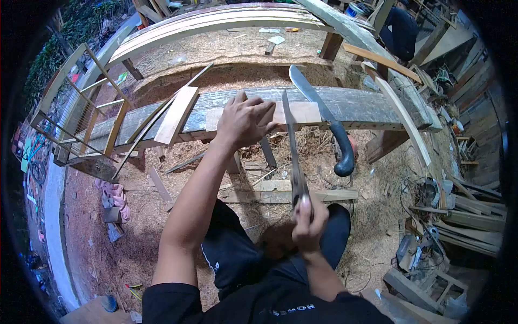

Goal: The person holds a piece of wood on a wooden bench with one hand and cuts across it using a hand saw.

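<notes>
My right hand (309,227) is wrapped round the handle of a handsaw (292,143), seen nearly edge-on. The saw's blade points away from me and crosses a short pale wooden board (302,113) lying along the bench. Pressed onto that board, left of the blade, my left hand (245,120) holds it with bent fingers; part of the board is hidden beneath it. To the right of the saw a machete (313,96) rests on the bench, its black handle (343,148) sticking out over the near edge.
The weathered plank bench (367,102) runs across in front of me. Another board (177,116) and thin strips lie at its left, beside a wooden frame (110,127). Sawdust and offcuts cover the ground. Scrap wood (469,232) is piled at right; another person (399,32) is at upper right.
</notes>
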The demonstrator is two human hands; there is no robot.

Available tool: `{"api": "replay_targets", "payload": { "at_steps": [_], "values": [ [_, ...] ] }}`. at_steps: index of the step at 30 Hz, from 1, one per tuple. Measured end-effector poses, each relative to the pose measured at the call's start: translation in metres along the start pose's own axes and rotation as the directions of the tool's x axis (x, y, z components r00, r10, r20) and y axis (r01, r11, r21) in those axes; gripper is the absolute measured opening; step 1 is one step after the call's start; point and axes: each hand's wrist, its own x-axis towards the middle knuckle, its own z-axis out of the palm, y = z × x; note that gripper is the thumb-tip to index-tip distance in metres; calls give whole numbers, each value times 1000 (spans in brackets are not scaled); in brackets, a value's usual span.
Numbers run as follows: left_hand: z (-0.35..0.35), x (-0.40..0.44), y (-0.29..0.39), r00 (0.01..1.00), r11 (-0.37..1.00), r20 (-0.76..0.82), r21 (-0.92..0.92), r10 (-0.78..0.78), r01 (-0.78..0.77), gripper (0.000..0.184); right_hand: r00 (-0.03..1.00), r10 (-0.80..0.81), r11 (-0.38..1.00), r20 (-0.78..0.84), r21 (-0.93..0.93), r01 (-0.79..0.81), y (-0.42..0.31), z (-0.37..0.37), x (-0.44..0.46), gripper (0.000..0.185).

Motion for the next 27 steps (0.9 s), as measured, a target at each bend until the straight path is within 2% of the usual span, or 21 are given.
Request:
{"api": "replay_targets", "payload": {
  "at_steps": [2, 3, 5, 8, 11, 13, 14, 15, 17, 19, 20, 21, 23, 24, 26, 27],
  "values": [
    [3, -2, 2, 996, 998, -84, -56, -9, 5, 59, 1000, -20, 1000, -18, -22, 20, -6, 9, 18, 33],
    [-22, 11, -28, 994, 997, -97, 70, 49, -42, 59, 992, -102, 990, -68, 95, 108, -2, 52, 42, 32],
    [-18, 10, -25, 994, 998, -109, 61, 30, -23, 56, 986, -134, 991, -97, 4, 135, -1, 52, 44, 32],
    [-14, 8, -16, 998, 1000, -66, 28, 3, -2, 55, 999, -42, 999, -23, 32, 43, -2, 26, -3, 34],
    [-4, 2, -3, 996, 1000, -84, -3, -15, 15, 54, 995, 31, 993, -98, 115, -20, -8, 13, -20, 35],
    [-1, -2, 2, 996, 999, -87, -33, -10, 7, 52, 1000, 5, 999, -30, 49, -4, -11, 10, 6, 36],
    [-2, 0, 2, 994, 999, -113, -41, 0, -5, 51, 995, -89, 996, -45, 11, 89, -11, 14, 25, 36],
    [-1, 1, 2, 993, 999, -122, -41, 2, -7, 51, 999, -40, 998, -31, 54, 41, -15, 18, 40, 36],
    [2, 4, -2, 996, 999, -88, -45, -19, 15, 49, 999, -50, 999, -14, 18, 51, -22, 16, 39, 36],
    [-5, 3, 3, 996, 999, -79, -32, -32, 30, 49, 999, 27, 1000, 16, -2, -27, -26, 3, 9, 34],
    [-7, 4, 4, 997, 999, -68, -22, -47, 45, 49, 1000, -1, 1000, -23, -4, 1, -9, 0, -8, 32],
    [-6, 5, 3, 996, 999, -70, -23, -50, 48, 49, 995, 102, 995, 15, 19, -102, -20, -7, -16, 32],
    [-1, 6, 1, 999, 998, -14, -25, -49, 49, 50, 998, 32, 999, -51, 40, -30, -18, -4, -6, 33],
    [-1, 5, 1, 999, 999, -2, -26, -43, 43, 50, 999, 42, 998, -22, 55, -41, -21, -2, 11, 33],
    [-3, 5, 1, 998, 1000, -62, -16, -13, 12, 49, 999, 32, 998, 19, 57, -33, -26, 7, 54, 34],
    [-4, 6, 1, 998, 1000, -67, -12, -14, 13, 49, 1000, 19, 1000, 17, -19, -19, -34, 13, 63, 33]
  ]
}}
